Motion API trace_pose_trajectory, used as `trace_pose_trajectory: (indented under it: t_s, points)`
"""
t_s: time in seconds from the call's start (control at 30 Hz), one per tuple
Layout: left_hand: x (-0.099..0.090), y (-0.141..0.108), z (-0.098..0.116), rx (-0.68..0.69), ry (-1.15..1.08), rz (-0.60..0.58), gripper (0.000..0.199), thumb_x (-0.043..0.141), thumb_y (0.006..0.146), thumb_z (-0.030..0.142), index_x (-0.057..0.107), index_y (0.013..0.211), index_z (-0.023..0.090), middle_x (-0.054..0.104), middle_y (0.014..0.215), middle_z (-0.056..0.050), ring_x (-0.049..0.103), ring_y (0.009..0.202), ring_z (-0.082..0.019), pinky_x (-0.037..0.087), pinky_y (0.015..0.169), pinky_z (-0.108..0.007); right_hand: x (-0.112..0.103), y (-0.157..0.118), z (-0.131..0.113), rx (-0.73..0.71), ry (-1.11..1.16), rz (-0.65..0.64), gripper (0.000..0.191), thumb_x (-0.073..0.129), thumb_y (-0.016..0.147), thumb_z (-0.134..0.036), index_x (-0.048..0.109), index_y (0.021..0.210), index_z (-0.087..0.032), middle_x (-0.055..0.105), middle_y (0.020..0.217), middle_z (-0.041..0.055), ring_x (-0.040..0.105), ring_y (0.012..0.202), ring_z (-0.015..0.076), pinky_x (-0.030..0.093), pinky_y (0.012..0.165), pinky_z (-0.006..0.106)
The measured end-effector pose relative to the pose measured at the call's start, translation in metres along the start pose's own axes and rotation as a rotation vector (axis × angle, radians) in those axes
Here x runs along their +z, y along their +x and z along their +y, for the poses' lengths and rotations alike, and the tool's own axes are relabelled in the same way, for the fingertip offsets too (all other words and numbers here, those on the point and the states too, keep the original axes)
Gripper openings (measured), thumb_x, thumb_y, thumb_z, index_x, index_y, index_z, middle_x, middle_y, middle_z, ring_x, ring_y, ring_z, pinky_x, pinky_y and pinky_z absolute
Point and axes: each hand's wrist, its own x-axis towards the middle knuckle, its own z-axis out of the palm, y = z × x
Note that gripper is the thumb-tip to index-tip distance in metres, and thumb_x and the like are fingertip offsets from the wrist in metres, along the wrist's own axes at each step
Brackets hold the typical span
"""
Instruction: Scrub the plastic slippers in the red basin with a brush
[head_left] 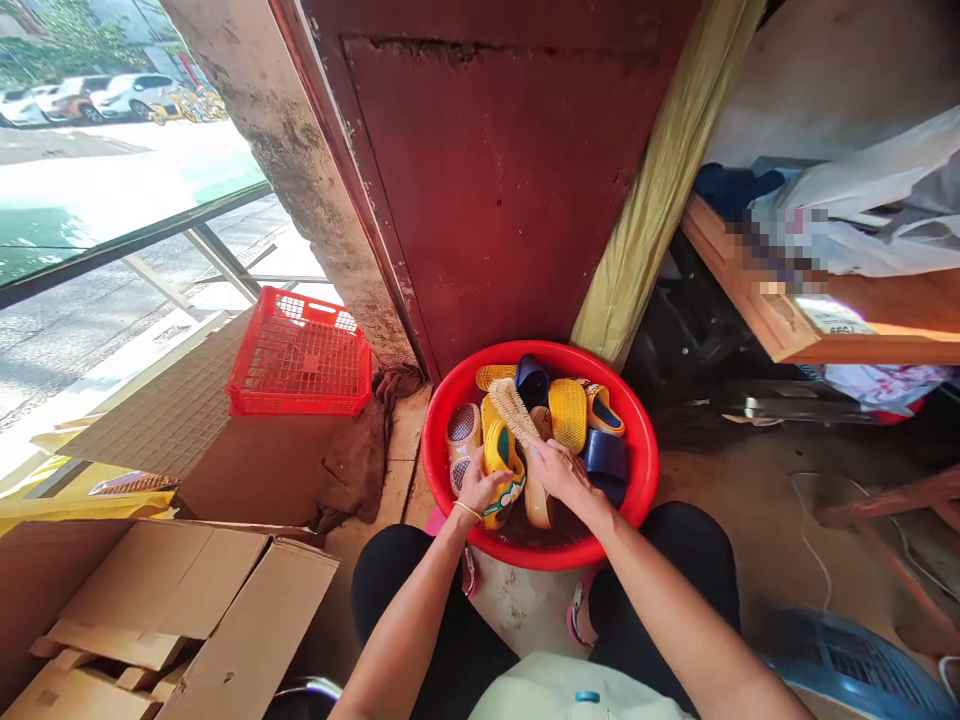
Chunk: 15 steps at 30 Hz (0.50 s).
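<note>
Between my knees stands a red plastic tub [637, 500] filled with several slippers. My left hand [480, 487] is closed on a yellow slipper [501, 455] with a green and white pattern, at the tub's near left. My right hand [556, 468] grips a scrub brush [511, 408] with pale bristles, which slants up and left over the yellow slipper; whether the bristles touch it I cannot tell. Around them lie a pale slipper [463, 435] with mesh-like patches, a yellow slipper [568, 415] sole up, and dark blue slippers [606, 455].
A red door [495, 200] rises behind the tub. To the left are a red plastic crate [300, 360], a brown cloth [356, 460] and an open cardboard box [172, 580]. On the right stand a wooden table [795, 335] and a blue fan [862, 665] on the floor.
</note>
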Motion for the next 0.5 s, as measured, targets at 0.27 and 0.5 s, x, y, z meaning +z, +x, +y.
trace_pose_trajectory:
  t_s: [0.27,0.5]
  points:
    - [-0.013,0.017,0.031,-0.053,-0.430,0.041,0.058,0.072,0.072,0.050,0.065,0.118,0.015,0.076,0.102,-0.010,0.072,0.096,-0.031,0.057,0.086,-0.043,0.020,-0.070,0.026,-0.045,0.421,-0.107,0.048,0.051,0.094,-0.028,0.061,0.141,-0.025,0.069,0.134,0.0062,0.065,0.123,0.0242,0.052,0.106,0.041]
    - [0.007,0.031,0.011,-0.192,-0.489,0.018,0.068,0.065,0.076,0.070,0.066,0.115,0.014,0.076,0.098,-0.010,0.073,0.089,-0.027,0.058,0.087,-0.043,0.030,-0.104,0.003,-0.055,0.364,0.145,0.055,0.041,0.098,-0.030,0.049,0.153,-0.024,0.065,0.139,0.0091,0.064,0.124,0.0262,0.055,0.103,0.040]
